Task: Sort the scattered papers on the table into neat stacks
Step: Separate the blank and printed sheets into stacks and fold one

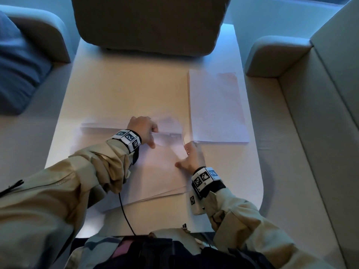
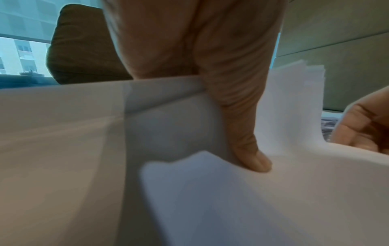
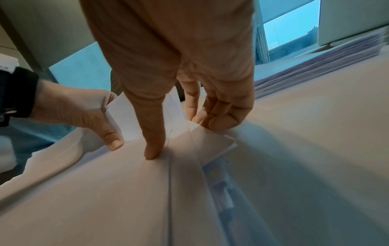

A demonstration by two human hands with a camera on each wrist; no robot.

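Observation:
A neat stack of white sheets point(image 1: 217, 105) lies at the table's right side; its edge shows in the right wrist view as the neat stack point(image 3: 328, 61). A loose pile of white papers point(image 1: 155, 171) is fanned out in front of me. My left hand point(image 1: 153, 136) pinches the raised far edge of several sheets, thumb point(image 2: 252, 159) in front and fingers behind. My right hand point(image 1: 184, 156) is at the pile's far right corner. Its thumb point(image 3: 153, 149) presses the top sheet and its curled fingers point(image 3: 214, 119) hold the raised corner.
The pale table point(image 1: 116, 84) is ringed by sofa seats. A brown cushion point(image 1: 149, 22) overhangs its far edge, a blue cushion point(image 1: 17, 65) lies at the left, and a sofa arm point(image 1: 275, 55) stands at the right. A black cable point(image 1: 124, 214) runs across the near edge.

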